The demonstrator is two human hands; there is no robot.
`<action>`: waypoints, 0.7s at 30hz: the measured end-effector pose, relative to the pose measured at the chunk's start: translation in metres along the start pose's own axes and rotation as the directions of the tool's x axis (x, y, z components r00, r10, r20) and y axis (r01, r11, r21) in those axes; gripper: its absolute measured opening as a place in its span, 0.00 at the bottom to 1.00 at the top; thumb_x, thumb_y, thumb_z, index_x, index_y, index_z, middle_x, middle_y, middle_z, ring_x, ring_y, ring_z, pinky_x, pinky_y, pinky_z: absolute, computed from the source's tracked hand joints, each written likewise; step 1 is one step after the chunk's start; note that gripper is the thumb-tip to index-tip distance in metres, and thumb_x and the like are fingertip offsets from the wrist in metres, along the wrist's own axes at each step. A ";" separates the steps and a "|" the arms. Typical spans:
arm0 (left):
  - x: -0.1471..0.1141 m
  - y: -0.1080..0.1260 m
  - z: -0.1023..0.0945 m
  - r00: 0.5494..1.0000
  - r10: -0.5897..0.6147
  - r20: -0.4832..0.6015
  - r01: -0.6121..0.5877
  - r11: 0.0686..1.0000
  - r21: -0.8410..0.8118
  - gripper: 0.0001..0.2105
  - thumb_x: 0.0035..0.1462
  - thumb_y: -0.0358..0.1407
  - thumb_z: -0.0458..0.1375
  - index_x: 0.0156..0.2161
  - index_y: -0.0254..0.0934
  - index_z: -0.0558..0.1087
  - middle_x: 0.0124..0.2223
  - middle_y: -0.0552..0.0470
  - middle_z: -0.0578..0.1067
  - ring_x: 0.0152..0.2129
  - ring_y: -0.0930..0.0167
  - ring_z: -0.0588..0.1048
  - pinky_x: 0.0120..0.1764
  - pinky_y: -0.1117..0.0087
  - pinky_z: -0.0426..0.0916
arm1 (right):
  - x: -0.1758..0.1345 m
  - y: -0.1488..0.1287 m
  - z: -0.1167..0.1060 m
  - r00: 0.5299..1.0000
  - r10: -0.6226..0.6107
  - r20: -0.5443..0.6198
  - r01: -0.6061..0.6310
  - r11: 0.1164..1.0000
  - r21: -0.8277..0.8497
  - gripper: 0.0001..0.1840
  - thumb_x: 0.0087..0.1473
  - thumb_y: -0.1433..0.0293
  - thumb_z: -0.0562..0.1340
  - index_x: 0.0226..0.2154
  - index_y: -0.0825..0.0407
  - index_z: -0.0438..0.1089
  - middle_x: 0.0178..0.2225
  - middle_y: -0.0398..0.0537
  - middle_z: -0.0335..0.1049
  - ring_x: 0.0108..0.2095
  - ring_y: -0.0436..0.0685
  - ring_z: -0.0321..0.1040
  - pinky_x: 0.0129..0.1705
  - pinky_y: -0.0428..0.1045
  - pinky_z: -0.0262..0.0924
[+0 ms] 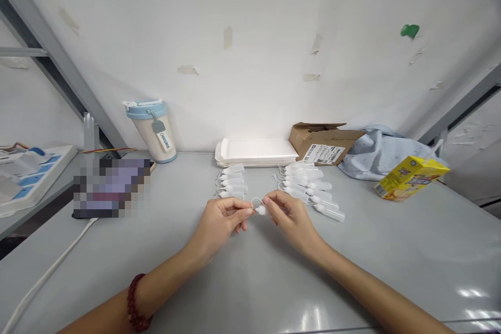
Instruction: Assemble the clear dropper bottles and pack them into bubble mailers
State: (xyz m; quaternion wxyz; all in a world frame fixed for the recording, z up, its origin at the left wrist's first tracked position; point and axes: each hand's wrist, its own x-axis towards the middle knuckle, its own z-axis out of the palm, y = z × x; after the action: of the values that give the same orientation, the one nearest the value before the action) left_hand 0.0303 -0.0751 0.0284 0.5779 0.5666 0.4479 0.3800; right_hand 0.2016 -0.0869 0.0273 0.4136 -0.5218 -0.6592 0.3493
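Between my hands is a small white cap point(260, 210) with a thin white loop point(256, 199) arching above it. My left hand point(222, 219) pinches one side of the loop between thumb and forefinger, close to the cap. The thumb and forefinger of my right hand point(290, 219) close on the loop's other side. Whether a bottle body sits behind the right fingers is hidden. Beyond my left hand lies a row of small translucent white bottles point(234, 181) with thin cords. A larger group of similar bottles point(323, 195) lies beyond my right hand.
Against the wall lie a stack of white envelopes point(258, 151) and an open cardboard box point(326, 146). Light blue cloth point(378, 154) and a yellow box point(410, 177) are at right. Leftward stand a tumbler point(151, 133), a phone point(115, 188) with a white cable, and a power strip point(39, 180).
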 end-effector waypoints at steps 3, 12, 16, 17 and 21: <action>0.000 0.001 0.001 1.000 0.009 0.017 -0.009 1.000 -0.005 0.08 0.50 0.37 0.59 0.30 0.34 0.73 0.20 0.56 0.67 0.19 0.76 0.66 0.25 0.74 0.61 | 0.000 -0.002 0.000 1.000 0.005 0.006 -0.005 1.000 0.020 0.14 0.56 0.63 0.52 0.25 0.53 0.64 0.17 0.37 0.55 0.19 0.47 0.52 0.22 0.43 0.48; 0.000 0.004 0.000 0.994 0.016 0.105 -0.022 0.998 0.056 0.12 0.52 0.40 0.58 0.39 0.37 0.63 0.36 0.53 0.70 0.22 0.76 0.69 0.26 0.73 0.63 | 0.000 -0.008 -0.003 0.999 -0.045 -0.015 0.045 0.999 0.015 0.14 0.56 0.64 0.53 0.24 0.53 0.64 0.17 0.38 0.57 0.20 0.46 0.53 0.24 0.44 0.49; 0.001 0.011 -0.006 0.992 0.028 0.120 -0.046 0.988 0.150 0.11 0.54 0.42 0.54 0.37 0.36 0.67 0.33 0.52 0.72 0.22 0.75 0.68 0.26 0.73 0.62 | 0.000 -0.007 -0.004 0.999 -0.044 -0.015 0.044 0.999 0.014 0.14 0.56 0.64 0.53 0.24 0.53 0.63 0.18 0.38 0.57 0.20 0.47 0.53 0.24 0.44 0.50; 0.001 0.012 -0.007 0.991 0.029 0.133 -0.052 0.983 0.174 0.10 0.55 0.42 0.54 0.35 0.36 0.67 0.32 0.52 0.72 0.22 0.75 0.68 0.26 0.73 0.62 | 0.000 -0.007 -0.004 0.999 -0.044 -0.009 0.044 0.999 0.017 0.14 0.56 0.64 0.53 0.24 0.53 0.64 0.18 0.39 0.57 0.20 0.47 0.53 0.24 0.44 0.50; 0.000 0.011 -0.008 0.986 0.039 0.163 -0.075 0.973 0.217 0.10 0.55 0.40 0.53 0.30 0.35 0.69 0.27 0.53 0.71 0.21 0.75 0.67 0.26 0.73 0.62 | -0.001 -0.004 -0.002 0.999 -0.054 -0.001 0.054 0.998 0.013 0.15 0.56 0.63 0.52 0.23 0.53 0.63 0.17 0.38 0.56 0.20 0.47 0.53 0.23 0.44 0.49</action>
State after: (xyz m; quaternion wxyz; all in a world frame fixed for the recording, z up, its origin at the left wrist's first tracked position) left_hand 0.0238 -0.0715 0.0401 0.5332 0.6687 0.4240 0.2980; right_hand 0.2017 -0.0891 0.0316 0.4268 -0.5012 -0.6705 0.3421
